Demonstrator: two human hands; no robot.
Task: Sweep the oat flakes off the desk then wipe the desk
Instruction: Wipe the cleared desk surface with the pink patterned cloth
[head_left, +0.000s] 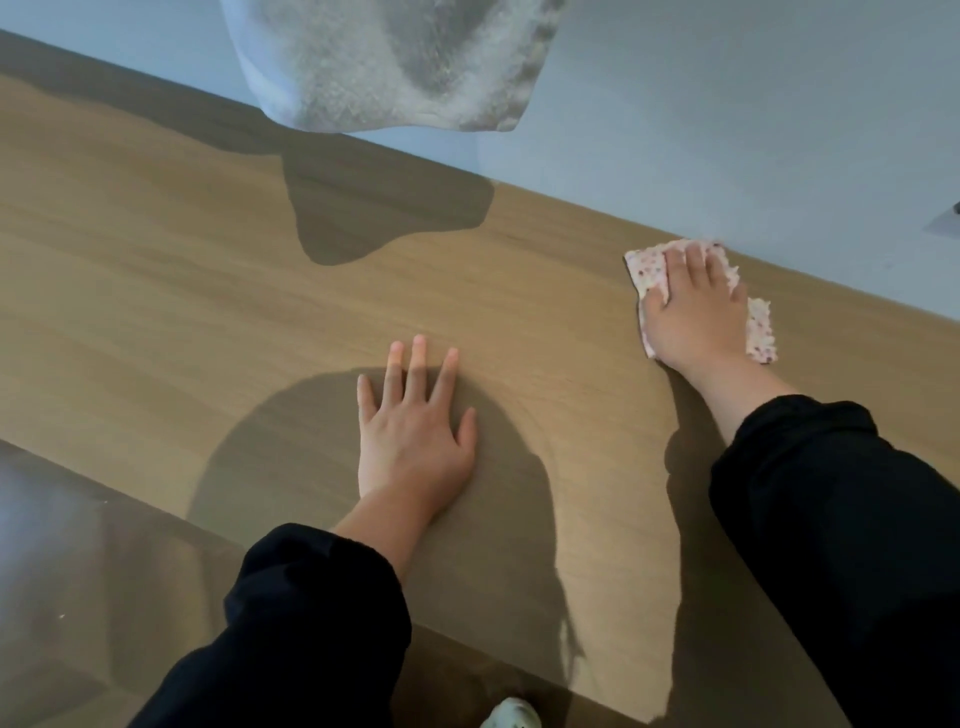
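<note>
The wooden desk (208, 291) fills most of the view. My right hand (693, 312) presses flat on a pale cloth with small red dots (759, 332) at the desk's far right, close to the wall. The cloth's edges stick out on both sides of the hand. My left hand (415, 431) rests flat on the desk's middle, fingers straight and spread, holding nothing. I see no oat flakes on the desk surface. Both arms wear dark sleeves.
A grey-blue wall (727, 130) runs along the desk's far edge. A white textured fabric (395, 62) hangs over the wall at the top. The floor (62, 571) lies past the desk's near edge at lower left, with a few pale specks. A shoe tip (511, 714) shows at the bottom.
</note>
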